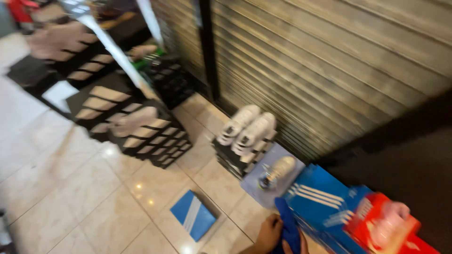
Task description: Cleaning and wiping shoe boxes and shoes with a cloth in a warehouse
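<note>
1. Glossy beige floor tiles (70,197) run up to a closed ribbed metal shutter (329,61) along the back; the whole view is motion-blurred.
2. At the bottom edge of the view, one hand (269,234) curls around a dark blue cloth-like piece (288,228), fingers wrapped on it. Which hand it is cannot be told, and no second hand shows.
3. That blue piece sits against the near corner of a blue shoebox with white stripes (325,200), which tops a stack of like boxes.
4. Just right of it lies a red shoebox (376,226) with a pale pink shoe (391,221) resting on it.
5. Behind the blue box, a lavender box lid (263,188) carries a single silvery shoe (278,171).
6. Farther back, a pair of white sneakers (247,127) sits atop a stack of black boxes (235,162) near the shutter.
7. On the floor, a lone blue box lid (194,215) lies flat, well apart from the stacks.
8. Toward the far left corner, more black boxes (141,136) are piled with pale shoes on them.
</note>
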